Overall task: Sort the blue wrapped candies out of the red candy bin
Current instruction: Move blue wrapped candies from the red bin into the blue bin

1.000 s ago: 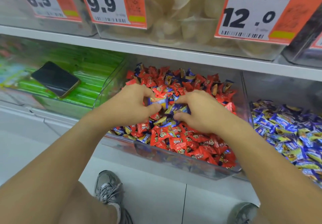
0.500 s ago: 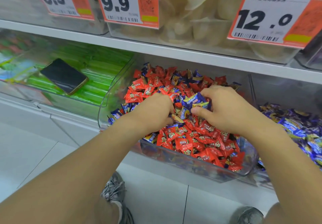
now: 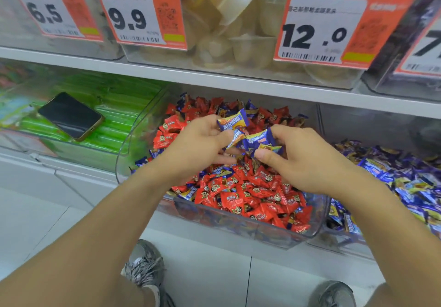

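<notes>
both hands (image 3: pixel 250 154) have lifted, pinching blue candies (image 3: pixel 259 139).

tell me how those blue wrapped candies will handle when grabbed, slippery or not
Blue wrapped candies look glossy, so probably slippery. Left hand and right hand each pinch some, so likely light. Their twisted ends seem crinkly.

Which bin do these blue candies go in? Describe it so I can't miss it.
Under the 12.0 price tag, look along the lower shelf. Just right of the red candy bin, where both hands work, sits the blue candy bin. It alone is filled almost wholly with blue wrappers.
</notes>
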{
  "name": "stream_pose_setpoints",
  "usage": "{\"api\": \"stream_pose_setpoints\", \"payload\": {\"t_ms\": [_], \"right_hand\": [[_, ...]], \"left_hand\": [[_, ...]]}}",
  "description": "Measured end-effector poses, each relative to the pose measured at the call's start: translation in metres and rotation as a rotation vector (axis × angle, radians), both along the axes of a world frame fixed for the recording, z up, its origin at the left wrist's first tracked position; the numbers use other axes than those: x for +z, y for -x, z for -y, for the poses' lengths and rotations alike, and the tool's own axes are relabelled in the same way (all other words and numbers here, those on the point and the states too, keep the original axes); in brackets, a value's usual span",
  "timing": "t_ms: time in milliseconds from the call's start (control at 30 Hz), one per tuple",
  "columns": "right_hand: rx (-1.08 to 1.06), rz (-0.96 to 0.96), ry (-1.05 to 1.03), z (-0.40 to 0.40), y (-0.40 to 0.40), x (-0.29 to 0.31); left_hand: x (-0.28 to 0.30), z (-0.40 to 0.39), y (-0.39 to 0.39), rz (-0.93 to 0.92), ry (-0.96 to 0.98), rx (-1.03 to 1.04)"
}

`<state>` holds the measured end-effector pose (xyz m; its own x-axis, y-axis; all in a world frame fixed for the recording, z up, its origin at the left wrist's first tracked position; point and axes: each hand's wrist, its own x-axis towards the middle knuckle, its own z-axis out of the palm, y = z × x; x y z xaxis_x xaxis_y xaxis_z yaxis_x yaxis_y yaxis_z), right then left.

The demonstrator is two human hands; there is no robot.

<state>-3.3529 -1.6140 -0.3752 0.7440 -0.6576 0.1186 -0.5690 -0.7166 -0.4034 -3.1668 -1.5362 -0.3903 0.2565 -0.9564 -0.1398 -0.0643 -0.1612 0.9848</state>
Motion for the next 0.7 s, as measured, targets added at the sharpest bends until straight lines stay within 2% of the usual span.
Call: {"api": "stream_pose_setpoints", "payload": {"t_ms": [100, 167, 233, 367, 500, 533, 633, 700], "right_hand": [[-0.037, 0.050, -0.028, 0.000, 0.011, 0.001], [-0.071, 0.089, -0.067, -0.001, 0.020, 0.003], [-0.107, 0.122, -0.118, -0.003, 0.031, 0.005], [-0.165, 0.285, -0.417, -0.009, 0.062, 0.012], [-0.211, 0.548, -0.828, -0.015, 0.089, 0.017], [-0.253, 0.613, -0.879, -0.015, 0.093, 0.017], [-0.432, 0.760, -0.782, -0.007, 0.104, 0.013], [-0.485, 0.720, -0.655, 0.003, 0.113, 0.010]], "left_hand": [[0.002, 0.006, 0.025, -0.163, 0.019, 0.006], [0.003, 0.012, 0.039, -0.122, 0.085, 0.027], [0.002, 0.018, 0.053, 0.004, 0.148, 0.034], [-0.001, 0.026, 0.083, 0.202, 0.229, -0.025], [0.004, 0.037, 0.118, 0.792, 0.412, -0.058], [0.006, 0.040, 0.127, 0.883, 0.428, -0.071], [0.008, 0.050, 0.151, 0.989, 0.470, -0.187], [0.005, 0.054, 0.156, 0.976, 0.446, -0.333]]}}
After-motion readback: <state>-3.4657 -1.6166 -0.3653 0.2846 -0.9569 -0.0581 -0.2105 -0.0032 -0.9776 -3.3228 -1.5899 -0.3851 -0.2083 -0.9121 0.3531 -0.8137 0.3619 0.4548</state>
